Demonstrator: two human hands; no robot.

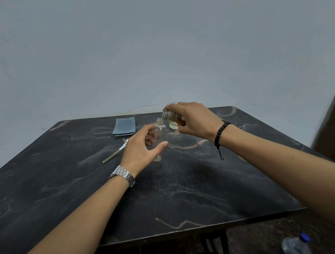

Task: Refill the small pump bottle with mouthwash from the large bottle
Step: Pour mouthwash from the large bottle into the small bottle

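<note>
At the near right corner, below the desk edge, a clear plastic water bottle with a blue cap (pixel 295 244) is seen on the floor. On the dark marble-patterned desk (pixel 68 193) the small clear plastic pump bottle (pixel 160 139) is held upright by the left hand (pixel 142 148), whose fingers (pixel 160 146) are curled round its body; its threaded neck is open and almost nothing is seen inside it. Just left of that hand lies the removed white pump head with its dip tube (pixel 116 152). Beyond and above, the large bottle of yellowish mouthwash (pixel 171 117) is gripped by the right hand (pixel 192 120) and tipped so that its mouth sits just over the small neck. Farther back a folded blue-grey cloth (pixel 124 126) lies flat. Spilling is judged the main risk: the receiving neck is narrow, so a steep tilt or a slight drift of either hand could send liquid down the outside and onto the desk. Overfilling could also leave no room for the pump tube.
</note>
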